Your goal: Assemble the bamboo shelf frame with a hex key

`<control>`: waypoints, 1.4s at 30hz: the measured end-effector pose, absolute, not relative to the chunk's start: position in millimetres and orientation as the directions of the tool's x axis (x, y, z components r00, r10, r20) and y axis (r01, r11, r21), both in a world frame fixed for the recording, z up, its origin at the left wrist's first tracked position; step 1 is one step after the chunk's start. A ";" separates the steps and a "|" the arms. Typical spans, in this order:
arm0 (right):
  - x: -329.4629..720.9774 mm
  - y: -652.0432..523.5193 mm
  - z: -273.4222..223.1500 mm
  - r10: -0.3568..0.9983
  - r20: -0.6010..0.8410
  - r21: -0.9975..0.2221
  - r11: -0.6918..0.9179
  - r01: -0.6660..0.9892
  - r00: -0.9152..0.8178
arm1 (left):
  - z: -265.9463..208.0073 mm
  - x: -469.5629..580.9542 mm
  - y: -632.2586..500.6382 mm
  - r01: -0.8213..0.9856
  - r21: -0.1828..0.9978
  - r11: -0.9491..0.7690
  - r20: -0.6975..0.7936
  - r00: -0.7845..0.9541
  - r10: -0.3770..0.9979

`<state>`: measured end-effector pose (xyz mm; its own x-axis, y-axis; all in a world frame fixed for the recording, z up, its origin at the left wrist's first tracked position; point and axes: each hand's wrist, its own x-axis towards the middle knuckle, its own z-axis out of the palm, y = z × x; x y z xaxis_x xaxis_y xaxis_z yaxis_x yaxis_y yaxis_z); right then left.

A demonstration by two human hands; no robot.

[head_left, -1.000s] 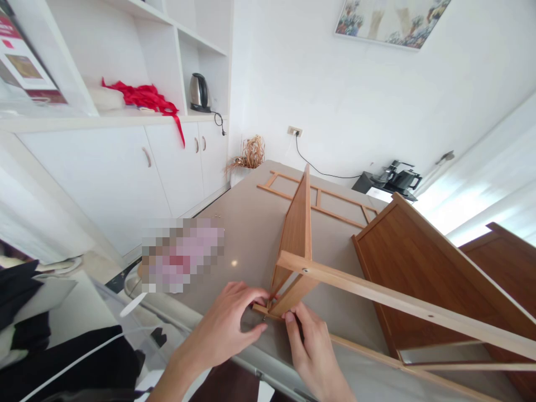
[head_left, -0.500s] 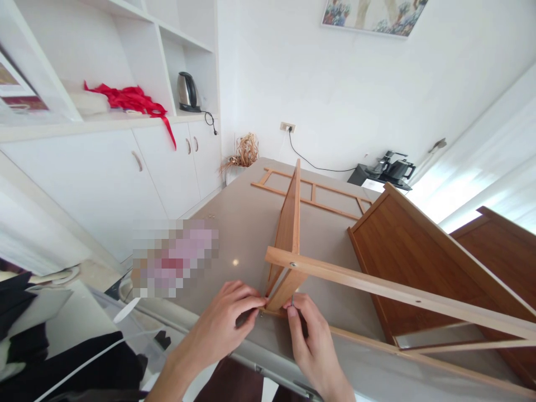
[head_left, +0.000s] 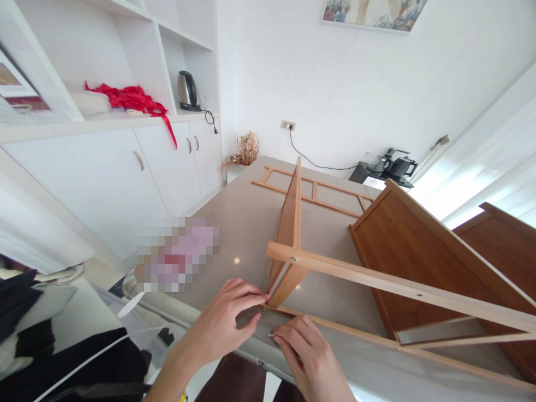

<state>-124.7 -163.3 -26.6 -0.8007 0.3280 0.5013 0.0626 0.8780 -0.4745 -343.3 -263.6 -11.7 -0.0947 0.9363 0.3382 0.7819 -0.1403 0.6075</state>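
My left hand is at the near lower corner of a partly assembled wooden shelf frame. Its index fingertip touches the bottom of the upright wooden panel, and the thumb is close to a small bolt at that corner. My right hand is closed in a pinch on a thin metal rod, whose tip points left; its exact kind is too small to tell. A wooden rail with a bolt head crosses the panel's near upper corner. The lower rail lies along the table.
A ladder-like wooden frame lies flat on the table behind the panel. Brown wooden panels lean at the right. A blurred pinkish item is at the left edge. A kettle stands on the shelf.
My right hand has moved back from the lower corner toward the table's near edge, and the metal rod has gone from upright to nearly level. My left hand stays at the corner.
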 end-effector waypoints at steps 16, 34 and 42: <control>-134.9 -165.1 -37.9 0.366 0.540 -0.462 0.882 0.098 -0.758 | -16.4 -343.4 -260.1 0.763 0.623 -0.169 0.361 -0.089 0.928; -139.7 -170.6 -34.1 0.402 0.572 -0.473 0.874 0.112 -0.715 | -14.7 -343.2 -262.7 0.772 0.616 -0.160 0.368 -0.102 0.924; -143.4 -170.2 -44.5 0.397 0.589 -0.436 0.890 0.136 -0.704 | -14.2 -341.5 -262.6 0.757 0.636 -0.148 0.351 -0.114 0.929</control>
